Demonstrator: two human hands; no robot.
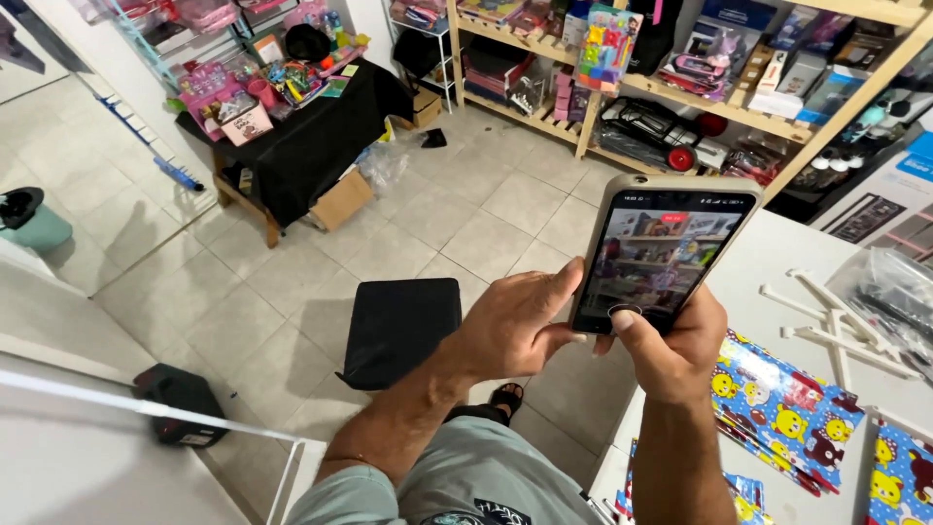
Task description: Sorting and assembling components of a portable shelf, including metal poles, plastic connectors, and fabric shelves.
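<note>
Beige phone, both hands, black stool

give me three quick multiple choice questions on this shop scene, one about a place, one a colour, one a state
1. Where is the black stool?
A. on the tiled floor, left of the hands
B. on the white table
C. on a wooden shelf

2. What colour is the cloth over the toy-laden table?
A. white
B. black
C. red

3. What state is the phone in?
A. screen dark
B. lying on the table
C. screen lit, held up

Key: 1 A, it stands on the floor tiles; 2 B, the drape is black; 3 C, the left hand and right hand hold it with a picture of shelves showing.
</note>
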